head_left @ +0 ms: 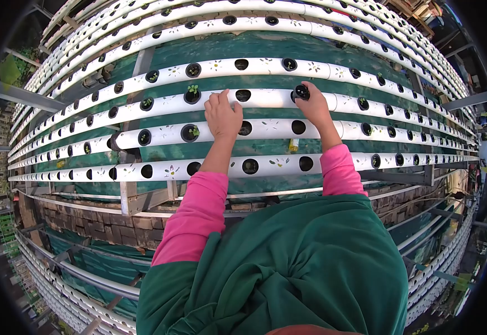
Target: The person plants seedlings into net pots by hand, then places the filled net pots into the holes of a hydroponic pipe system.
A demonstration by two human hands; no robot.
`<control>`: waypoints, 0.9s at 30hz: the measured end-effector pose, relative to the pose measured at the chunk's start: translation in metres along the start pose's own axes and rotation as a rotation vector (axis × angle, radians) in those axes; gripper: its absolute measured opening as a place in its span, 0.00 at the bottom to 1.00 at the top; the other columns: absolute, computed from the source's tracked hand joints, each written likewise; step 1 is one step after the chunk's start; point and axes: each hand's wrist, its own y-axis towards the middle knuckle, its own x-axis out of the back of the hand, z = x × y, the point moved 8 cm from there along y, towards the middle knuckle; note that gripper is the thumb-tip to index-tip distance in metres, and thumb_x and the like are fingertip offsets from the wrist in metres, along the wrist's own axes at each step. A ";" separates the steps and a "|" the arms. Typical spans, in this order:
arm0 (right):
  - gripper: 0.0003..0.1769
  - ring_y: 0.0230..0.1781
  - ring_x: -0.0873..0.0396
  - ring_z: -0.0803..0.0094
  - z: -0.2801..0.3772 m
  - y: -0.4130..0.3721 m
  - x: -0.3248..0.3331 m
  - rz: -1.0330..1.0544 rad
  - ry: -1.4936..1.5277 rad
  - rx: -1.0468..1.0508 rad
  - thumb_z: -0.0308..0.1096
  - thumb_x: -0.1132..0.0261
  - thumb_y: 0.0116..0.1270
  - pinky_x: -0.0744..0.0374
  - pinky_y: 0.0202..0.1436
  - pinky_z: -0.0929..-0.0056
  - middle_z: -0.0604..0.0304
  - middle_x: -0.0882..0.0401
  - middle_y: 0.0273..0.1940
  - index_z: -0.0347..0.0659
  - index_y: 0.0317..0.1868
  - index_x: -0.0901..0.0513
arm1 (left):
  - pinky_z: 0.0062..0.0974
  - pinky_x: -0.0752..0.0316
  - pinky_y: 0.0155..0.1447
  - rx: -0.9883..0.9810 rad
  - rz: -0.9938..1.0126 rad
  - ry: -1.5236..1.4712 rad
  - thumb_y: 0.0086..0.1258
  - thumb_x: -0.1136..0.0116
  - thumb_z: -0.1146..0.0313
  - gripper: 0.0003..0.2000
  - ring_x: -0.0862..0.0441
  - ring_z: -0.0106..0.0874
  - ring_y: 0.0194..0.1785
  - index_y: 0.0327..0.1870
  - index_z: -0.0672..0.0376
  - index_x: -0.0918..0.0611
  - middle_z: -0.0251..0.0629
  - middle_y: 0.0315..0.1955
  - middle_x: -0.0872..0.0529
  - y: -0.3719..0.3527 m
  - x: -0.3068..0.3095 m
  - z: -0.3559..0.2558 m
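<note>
My right hand (pixel 316 106) has its fingers closed round the rim of a small black net pot (pixel 300 92) at a white growing pipe (pixel 270 99). The pot sits tilted at its hole. On the same pipe, my left hand (pixel 224 116) rests with fingers bent over the top and the thumb apart, holding nothing. Between the hands is an open dark hole (pixel 243 96). Just left of my left hand, a pot with a green seedling (pixel 192 92) stands in its hole.
Several parallel white pipes with holes, black pots and painted petal marks run across the view. Green sheeting (pixel 198 47) lies beneath them. A small yellow-labelled item (pixel 293 145) shows between two pipes. Grey metal supports (pixel 129 198) and brickwork (pixel 115 226) lie nearer me.
</note>
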 end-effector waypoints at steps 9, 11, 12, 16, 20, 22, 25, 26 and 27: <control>0.31 0.47 0.23 0.44 0.004 0.001 -0.003 -0.125 -0.199 0.150 0.33 0.29 0.50 0.24 0.54 0.55 0.41 0.22 0.48 0.36 0.57 0.24 | 0.37 0.33 0.62 0.010 -0.027 -0.012 0.59 0.41 0.62 0.21 0.30 0.42 0.56 0.56 0.53 0.22 0.40 0.50 0.25 -0.001 0.002 0.002; 0.32 0.48 0.24 0.45 0.006 0.003 -0.009 -0.103 -0.289 0.206 0.35 0.28 0.50 0.26 0.55 0.55 0.41 0.23 0.49 0.35 0.57 0.24 | 0.37 0.34 0.62 -0.007 -0.024 -0.039 0.58 0.41 0.62 0.22 0.30 0.42 0.55 0.57 0.53 0.22 0.40 0.49 0.25 -0.001 0.003 0.002; 0.32 0.48 0.24 0.45 0.006 0.002 -0.011 -0.097 -0.289 0.213 0.35 0.28 0.50 0.26 0.55 0.55 0.41 0.23 0.49 0.35 0.57 0.24 | 0.36 0.34 0.62 -0.018 -0.025 -0.051 0.58 0.41 0.62 0.23 0.30 0.42 0.55 0.57 0.53 0.22 0.40 0.49 0.25 0.000 0.002 0.003; 0.36 0.50 0.25 0.46 0.008 -0.002 -0.013 -0.142 -0.418 0.201 0.38 0.26 0.50 0.28 0.57 0.55 0.42 0.23 0.51 0.36 0.60 0.26 | 0.38 0.34 0.62 -0.048 -0.036 -0.140 0.57 0.39 0.63 0.23 0.31 0.43 0.55 0.56 0.54 0.22 0.41 0.48 0.25 -0.002 0.001 0.008; 0.38 0.51 0.26 0.46 0.025 -0.009 -0.013 -0.128 -0.484 0.134 0.39 0.25 0.50 0.28 0.58 0.56 0.42 0.23 0.52 0.36 0.62 0.27 | 0.39 0.34 0.62 -0.159 -0.025 -0.319 0.58 0.38 0.66 0.22 0.30 0.44 0.56 0.56 0.55 0.22 0.43 0.49 0.24 -0.006 0.008 0.010; 0.38 0.52 0.26 0.46 0.044 -0.013 -0.018 -0.125 -0.489 0.121 0.39 0.25 0.50 0.28 0.58 0.55 0.42 0.24 0.53 0.37 0.62 0.27 | 0.37 0.32 0.60 -0.160 -0.024 -0.383 0.59 0.39 0.68 0.21 0.30 0.44 0.55 0.56 0.55 0.22 0.43 0.49 0.24 -0.011 0.026 0.010; 0.34 0.52 0.26 0.46 0.077 -0.017 -0.043 -0.089 -0.380 0.202 0.38 0.26 0.52 0.28 0.58 0.54 0.43 0.23 0.52 0.39 0.60 0.25 | 0.37 0.31 0.58 -0.130 -0.004 -0.518 0.61 0.40 0.70 0.19 0.29 0.43 0.54 0.55 0.56 0.22 0.43 0.48 0.24 -0.017 0.062 0.019; 0.32 0.52 0.26 0.46 0.091 -0.019 -0.055 -0.072 -0.331 0.252 0.37 0.27 0.53 0.27 0.58 0.54 0.44 0.23 0.52 0.40 0.59 0.23 | 0.39 0.32 0.59 -0.100 0.017 -0.588 0.62 0.42 0.70 0.18 0.29 0.44 0.54 0.55 0.56 0.22 0.43 0.47 0.24 -0.015 0.071 0.028; 0.29 0.52 0.26 0.46 0.107 -0.021 -0.067 -0.056 -0.282 0.302 0.37 0.28 0.54 0.26 0.57 0.55 0.45 0.22 0.51 0.41 0.58 0.22 | 0.39 0.32 0.59 -0.101 0.014 -0.587 0.62 0.42 0.70 0.18 0.29 0.44 0.54 0.55 0.56 0.22 0.43 0.47 0.24 -0.012 0.077 0.040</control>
